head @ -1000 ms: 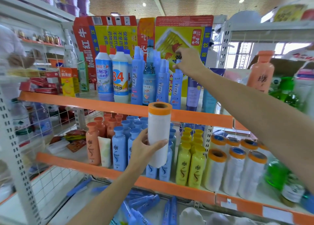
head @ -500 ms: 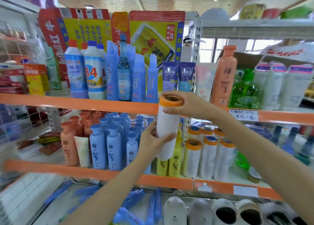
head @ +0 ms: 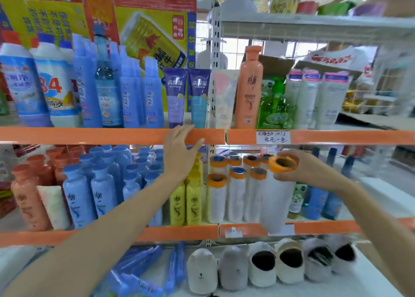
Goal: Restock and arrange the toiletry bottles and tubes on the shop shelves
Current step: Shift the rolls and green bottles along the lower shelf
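A person's right hand [head: 308, 169] grips the orange-capped top of a white roll [head: 277, 195], held upright in front of the lower shelf's orange edge [head: 179, 232], just right of a cluster of matching white rolls [head: 235, 191] standing on that shelf. The left hand [head: 180, 153] is open, its fingers resting on the orange edge of the upper shelf [head: 89, 135], below two purple tubes [head: 187, 96]. Yellow bottles [head: 186, 202] stand behind the left wrist.

"84" on white bottle [head: 57, 87]
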